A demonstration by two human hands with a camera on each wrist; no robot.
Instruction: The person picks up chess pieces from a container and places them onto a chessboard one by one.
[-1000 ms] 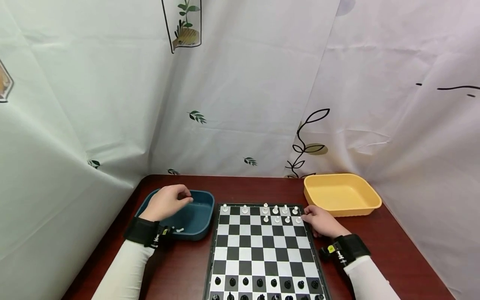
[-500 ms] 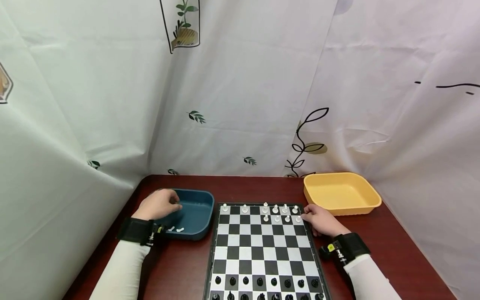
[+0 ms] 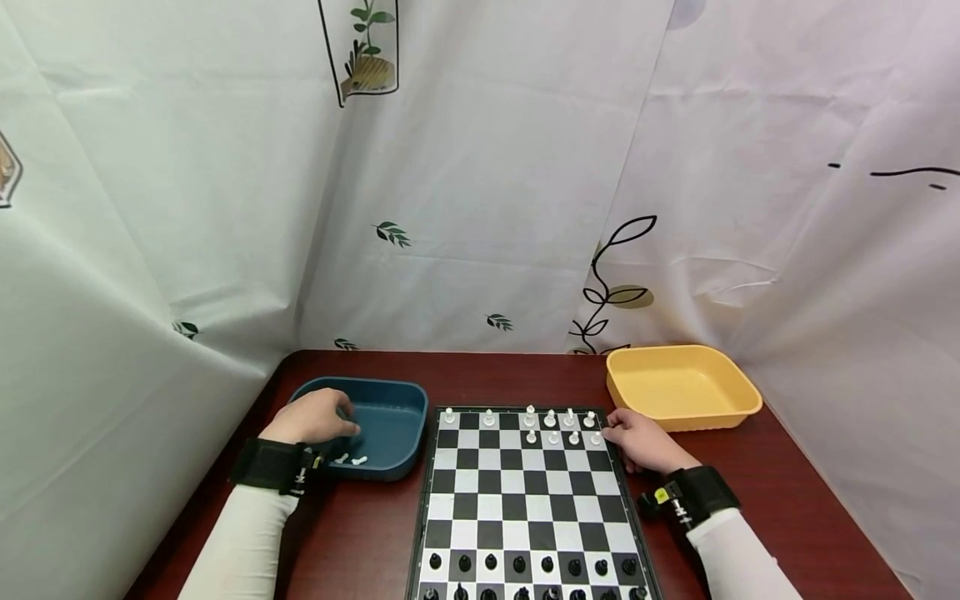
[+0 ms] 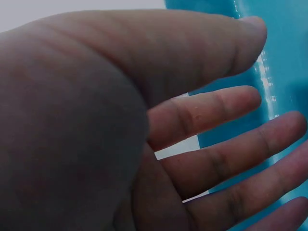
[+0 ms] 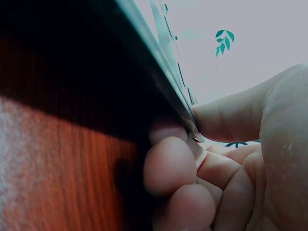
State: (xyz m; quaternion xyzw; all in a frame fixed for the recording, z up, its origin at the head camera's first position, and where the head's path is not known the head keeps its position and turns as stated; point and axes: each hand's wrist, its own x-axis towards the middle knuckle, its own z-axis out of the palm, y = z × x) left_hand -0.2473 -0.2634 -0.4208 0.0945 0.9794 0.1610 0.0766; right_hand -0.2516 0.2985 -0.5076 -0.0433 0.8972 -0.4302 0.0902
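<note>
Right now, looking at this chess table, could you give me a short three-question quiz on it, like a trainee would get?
1. True or false: the yellow tray holds chess pieces.
2. Which hand is over the blue tray? A) left hand B) right hand
3. What does the right hand grip?

Key:
1. False; it looks bare.
2. A.
3. The far right corner of the chessboard, thumb on top and fingers curled under its edge.

Dark red wooden table (image 3: 525, 379) here, with a blue tray (image 3: 390, 433) sitting on the left, a chessboard (image 3: 528, 500) flat in the middle right beside it, and a yellow tray (image 3: 678, 387) at the back right.
</note>
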